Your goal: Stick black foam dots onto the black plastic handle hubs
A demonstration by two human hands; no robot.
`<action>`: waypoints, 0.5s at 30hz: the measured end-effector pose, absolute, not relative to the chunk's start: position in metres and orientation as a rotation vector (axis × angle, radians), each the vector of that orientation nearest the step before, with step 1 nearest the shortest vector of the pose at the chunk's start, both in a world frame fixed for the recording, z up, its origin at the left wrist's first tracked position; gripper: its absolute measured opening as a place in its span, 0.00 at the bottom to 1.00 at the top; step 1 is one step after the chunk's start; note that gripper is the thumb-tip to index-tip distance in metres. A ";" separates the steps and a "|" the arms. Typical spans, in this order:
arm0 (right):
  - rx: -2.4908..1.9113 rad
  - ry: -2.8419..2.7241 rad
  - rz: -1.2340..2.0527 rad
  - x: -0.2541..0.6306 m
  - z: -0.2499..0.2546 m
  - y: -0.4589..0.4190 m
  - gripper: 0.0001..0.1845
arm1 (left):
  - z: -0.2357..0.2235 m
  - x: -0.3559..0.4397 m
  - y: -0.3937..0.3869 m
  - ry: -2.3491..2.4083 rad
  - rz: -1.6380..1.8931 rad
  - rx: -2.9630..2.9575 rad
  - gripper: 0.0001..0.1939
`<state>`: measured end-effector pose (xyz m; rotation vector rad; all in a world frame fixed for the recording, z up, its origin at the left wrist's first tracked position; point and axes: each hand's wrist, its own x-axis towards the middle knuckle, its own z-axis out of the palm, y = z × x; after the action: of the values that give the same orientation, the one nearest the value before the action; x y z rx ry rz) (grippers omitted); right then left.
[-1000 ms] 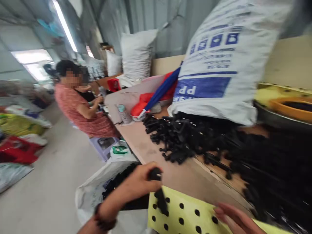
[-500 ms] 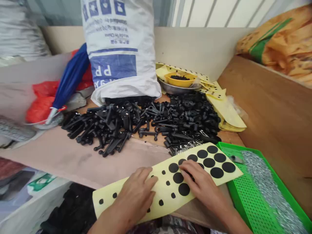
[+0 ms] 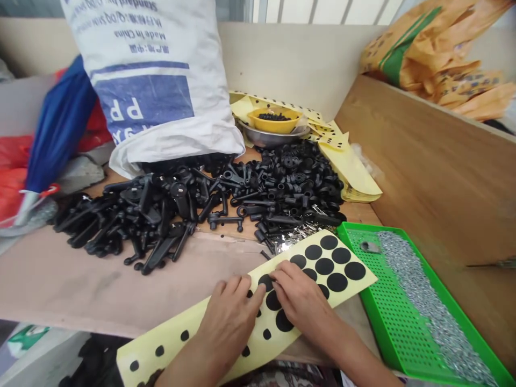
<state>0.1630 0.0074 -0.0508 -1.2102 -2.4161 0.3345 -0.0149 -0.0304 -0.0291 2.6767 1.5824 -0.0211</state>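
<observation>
A pale yellow backing sheet (image 3: pixel 278 349) slants across the near edge of the table. Large black round stickers (image 3: pixel 336 282) cover its right part, and small black dots (image 3: pixel 159 350) are spread over the left. My left hand (image 3: pixel 228 320) rests on the sheet with fingers apart, thumb and index tips reaching the leftmost top sticker (image 3: pixel 265 281). My right hand (image 3: pixel 302 295) has its fingers closed at that sticker's right edge and partly covers the stickers beneath. The exact grip of the right fingertips is partly hidden.
Piles of black plastic parts (image 3: pixel 157 209) lie beyond the sheet, before a white woven sack (image 3: pixel 161 123). A green perforated tray (image 3: pixel 403 317) with small metal pieces stands at right, beside a wooden board (image 3: pixel 419 161). A yellow bowl (image 3: pixel 274 124) sits behind; a blue umbrella (image 3: pixel 60 123) leans left.
The view has shifted, so the scene sits further left. My left hand's fingers have come nearer the right hand, at the leftmost top sticker. My right fingertips have moved onto that sticker's edge.
</observation>
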 end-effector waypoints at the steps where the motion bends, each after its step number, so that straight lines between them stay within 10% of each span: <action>1: -1.217 -2.407 0.330 0.163 -0.052 0.008 0.12 | -0.030 -0.012 -0.029 1.603 -0.035 2.694 0.20; 15: -1.220 -2.282 0.461 0.167 -0.048 0.010 0.09 | -0.036 -0.008 -0.020 1.566 0.010 2.807 0.16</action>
<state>0.1668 0.0098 -0.0481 -1.2202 -2.2821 0.4608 -0.0085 -0.0200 -0.0362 2.8068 1.5664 0.0101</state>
